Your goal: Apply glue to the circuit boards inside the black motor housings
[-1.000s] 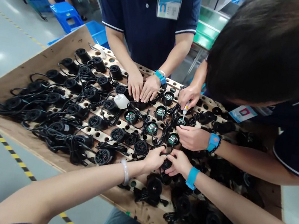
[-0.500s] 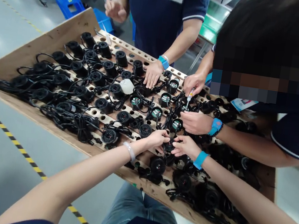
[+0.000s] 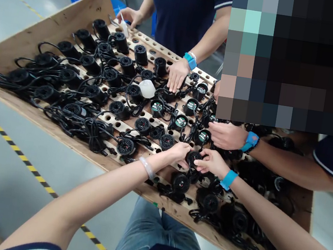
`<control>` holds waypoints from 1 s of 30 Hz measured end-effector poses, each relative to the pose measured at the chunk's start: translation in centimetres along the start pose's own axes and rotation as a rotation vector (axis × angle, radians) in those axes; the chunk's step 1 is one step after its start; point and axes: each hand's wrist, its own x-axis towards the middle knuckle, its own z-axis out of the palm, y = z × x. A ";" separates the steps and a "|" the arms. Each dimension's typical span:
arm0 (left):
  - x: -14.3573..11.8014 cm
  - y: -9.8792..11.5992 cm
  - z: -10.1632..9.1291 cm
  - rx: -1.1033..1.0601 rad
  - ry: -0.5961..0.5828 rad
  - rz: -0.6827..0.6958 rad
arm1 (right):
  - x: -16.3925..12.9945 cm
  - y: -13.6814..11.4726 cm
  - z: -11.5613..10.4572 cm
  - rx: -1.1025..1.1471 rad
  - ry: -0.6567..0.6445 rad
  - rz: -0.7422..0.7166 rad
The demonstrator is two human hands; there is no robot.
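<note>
A black cylindrical unit (image 3: pixel 194 157) with a slotted round top stands between my two hands. My left hand (image 3: pixel 181 153) wraps its fingers around the unit's left side. From the right, my right hand (image 3: pixel 212 163) pinches the rim of the same unit with thumb and fingers. Just above them is an uncapped black cylinder (image 3: pixel 202 137) with a green circuit board inside. Another slotted unit (image 3: pixel 180 182) sits below my hands, and one more (image 3: pixel 167 142) lies to the left of my left wrist. Black cables run between the units.
A large wooden tray (image 3: pixel 42 33) with holed pale strips holds several such units. Across it, a co-worker's hand (image 3: pixel 178 73) presses on a unit; their other hand is near a white bottle (image 3: pixel 124 26). Another co-worker's hand (image 3: pixel 229 136) is close above my right hand.
The view has shifted slightly. My hands stay at the same unit, with my right fingers closer on its rim. The far co-worker's raised hand has come down to the white bottle.
</note>
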 end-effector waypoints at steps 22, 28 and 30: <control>2.1 2.7 -0.7 0.567 -0.104 0.029 | 0.3 -1.2 -0.6 0.137 0.013 0.202; -0.7 2.2 -0.6 0.699 0.077 0.187 | -1.2 -1.2 0.8 -0.003 0.018 0.090; -0.7 1.8 -0.5 0.707 0.120 0.183 | -0.7 -0.4 0.8 -0.038 0.024 0.063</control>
